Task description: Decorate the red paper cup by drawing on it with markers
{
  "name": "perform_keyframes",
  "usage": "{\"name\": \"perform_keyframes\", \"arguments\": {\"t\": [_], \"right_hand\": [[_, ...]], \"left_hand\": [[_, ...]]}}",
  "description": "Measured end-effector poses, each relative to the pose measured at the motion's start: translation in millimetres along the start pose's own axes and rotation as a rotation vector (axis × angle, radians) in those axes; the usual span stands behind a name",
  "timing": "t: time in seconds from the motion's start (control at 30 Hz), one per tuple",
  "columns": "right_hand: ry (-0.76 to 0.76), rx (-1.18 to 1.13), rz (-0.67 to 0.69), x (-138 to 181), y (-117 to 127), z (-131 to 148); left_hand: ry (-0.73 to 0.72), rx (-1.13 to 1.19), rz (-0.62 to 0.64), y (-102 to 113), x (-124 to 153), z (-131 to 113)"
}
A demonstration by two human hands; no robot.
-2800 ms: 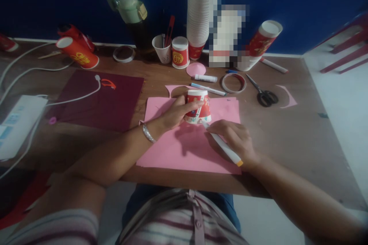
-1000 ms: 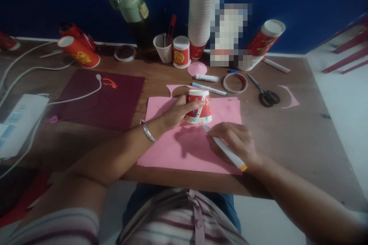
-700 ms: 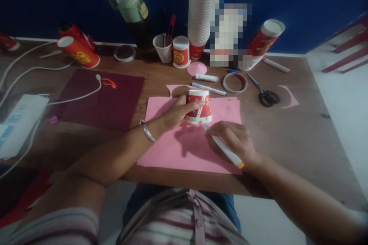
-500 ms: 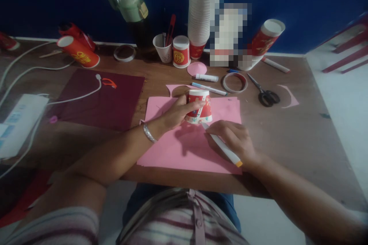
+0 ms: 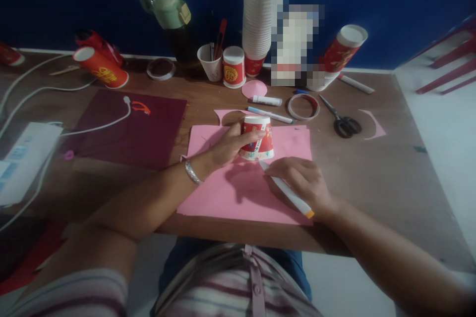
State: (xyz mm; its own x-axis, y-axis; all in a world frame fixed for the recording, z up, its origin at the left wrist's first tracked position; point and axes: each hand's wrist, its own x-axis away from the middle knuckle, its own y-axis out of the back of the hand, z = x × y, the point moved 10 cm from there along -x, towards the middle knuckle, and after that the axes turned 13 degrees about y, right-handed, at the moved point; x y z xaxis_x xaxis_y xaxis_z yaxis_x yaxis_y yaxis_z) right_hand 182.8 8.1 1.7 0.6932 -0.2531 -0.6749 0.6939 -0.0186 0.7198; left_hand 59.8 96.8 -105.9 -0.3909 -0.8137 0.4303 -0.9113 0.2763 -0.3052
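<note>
My left hand (image 5: 232, 143) is wrapped round a red-and-white paper cup (image 5: 265, 139), upside down with its wide rim toward me. In my right hand (image 5: 303, 178) is a white marker (image 5: 290, 194) with an orange end. The marker's front end lies close to the cup's lower rim; whether it touches, I cannot tell. Both hands are over the pink paper sheets (image 5: 223, 198). Just beyond the cup are a pink paper offcut (image 5: 219, 116) and a blue-ended marker (image 5: 271, 115).
Scissors (image 5: 344, 121) and a tape roll (image 5: 303, 107) lie to the right. Along the wall stand a tall stack of paper cups (image 5: 256, 25), a pen cup (image 5: 211, 67) and a dark bottle (image 5: 178, 39). A white power strip (image 5: 29, 158) with cables is on the left.
The front end of the marker has shifted slightly left along the cup's lower rim. My left hand and the cup stay in place.
</note>
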Motion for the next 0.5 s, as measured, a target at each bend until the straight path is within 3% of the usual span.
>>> {"name": "perform_keyframes", "arguments": {"t": [0.13, 0.5], "right_hand": [[-0.019, 0.025, -0.074, 1.7, 3.6, 0.3], [-0.045, 0.048, -0.092, 1.2, 6.9, -4.1]], "left_hand": [[0.013, 0.016, 0.017, 0.2, -1.6, 2.8], [-0.019, 0.019, 0.03, -2.3, -1.0, -2.1]]}}
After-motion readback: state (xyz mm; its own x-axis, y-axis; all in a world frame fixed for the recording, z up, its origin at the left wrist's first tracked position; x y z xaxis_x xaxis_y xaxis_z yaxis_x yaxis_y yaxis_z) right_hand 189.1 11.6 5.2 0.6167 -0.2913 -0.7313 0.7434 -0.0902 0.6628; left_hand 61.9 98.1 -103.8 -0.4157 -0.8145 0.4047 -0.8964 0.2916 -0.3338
